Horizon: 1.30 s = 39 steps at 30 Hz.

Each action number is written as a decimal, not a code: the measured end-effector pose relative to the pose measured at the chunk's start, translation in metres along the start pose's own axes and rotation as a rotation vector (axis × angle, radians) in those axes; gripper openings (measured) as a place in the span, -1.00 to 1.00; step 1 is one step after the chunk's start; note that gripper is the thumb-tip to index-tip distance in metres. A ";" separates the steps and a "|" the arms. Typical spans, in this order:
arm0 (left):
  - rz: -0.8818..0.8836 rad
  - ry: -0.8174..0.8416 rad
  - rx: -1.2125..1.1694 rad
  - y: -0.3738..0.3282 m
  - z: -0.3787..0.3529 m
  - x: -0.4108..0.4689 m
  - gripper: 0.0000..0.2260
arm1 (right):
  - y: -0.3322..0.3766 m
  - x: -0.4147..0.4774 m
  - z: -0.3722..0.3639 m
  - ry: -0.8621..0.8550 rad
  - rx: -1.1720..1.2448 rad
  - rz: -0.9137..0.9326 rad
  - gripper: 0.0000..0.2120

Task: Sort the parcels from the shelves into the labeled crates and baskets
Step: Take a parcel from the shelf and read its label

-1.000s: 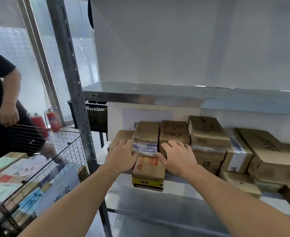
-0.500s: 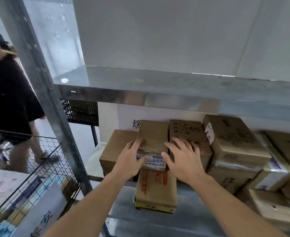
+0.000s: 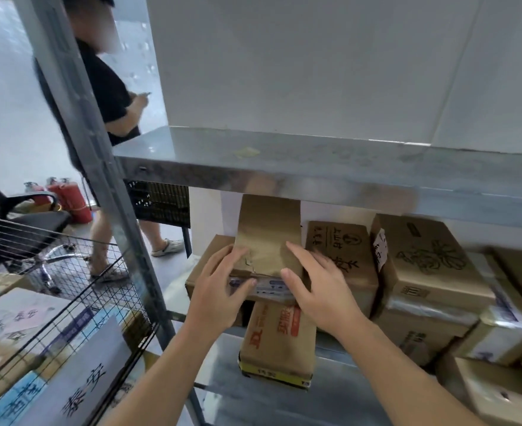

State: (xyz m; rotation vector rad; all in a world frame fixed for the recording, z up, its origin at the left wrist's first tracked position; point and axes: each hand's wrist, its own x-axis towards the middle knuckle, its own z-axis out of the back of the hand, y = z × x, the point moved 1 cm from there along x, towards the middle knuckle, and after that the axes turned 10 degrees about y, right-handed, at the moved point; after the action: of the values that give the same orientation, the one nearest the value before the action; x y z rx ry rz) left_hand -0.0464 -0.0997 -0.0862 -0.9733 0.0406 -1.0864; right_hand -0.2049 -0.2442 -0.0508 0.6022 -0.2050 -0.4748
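A tall brown cardboard parcel point(image 3: 269, 238) with a blue-and-white label on its near face stands on the metal shelf point(image 3: 284, 401), stacked on a flat box printed in red with a yellow edge point(image 3: 279, 342). My left hand point(image 3: 219, 293) grips its left side, thumb across the label. My right hand point(image 3: 318, 290) holds its right side, fingers spread over the top corner. Several more brown parcels point(image 3: 422, 265) crowd the shelf to the right.
A wire basket point(image 3: 78, 305) with labelled cards and parcels stands at the lower left, beside the shelf's upright post point(image 3: 99, 167). The upper shelf board point(image 3: 315, 167) hangs just above the parcel. A person in black point(image 3: 105, 96) stands behind the post, near an office chair and red extinguishers.
Both hands have closed tighter on the tall parcel's sides and its top has tipped up toward the upper shelf. The view has moved closer. The person behind has stepped nearer.
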 end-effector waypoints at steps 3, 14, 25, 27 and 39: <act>-0.050 -0.053 -0.030 -0.027 0.008 -0.012 -0.49 | 0.008 -0.007 -0.002 -0.063 0.237 0.084 -0.37; 0.298 -0.177 -0.596 -0.070 -0.001 -0.058 -0.65 | 0.005 -0.058 -0.010 -0.115 0.566 0.132 -0.56; 0.321 -0.124 -0.467 -0.097 -0.024 -0.112 -0.44 | 0.001 -0.098 -0.027 0.128 0.629 0.076 -0.36; 0.298 -0.109 -0.378 -0.104 -0.026 -0.117 -0.41 | 0.004 -0.103 -0.030 0.117 0.711 0.128 -0.31; 0.399 -0.109 -0.798 -0.116 -0.030 -0.125 -0.45 | -0.009 -0.117 -0.024 0.188 1.378 0.145 -0.38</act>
State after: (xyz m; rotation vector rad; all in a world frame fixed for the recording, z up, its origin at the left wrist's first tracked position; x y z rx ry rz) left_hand -0.2076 -0.0379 -0.0770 -1.6491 0.5914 -0.6327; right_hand -0.3022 -0.1816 -0.0811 1.9523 -0.3863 -0.0634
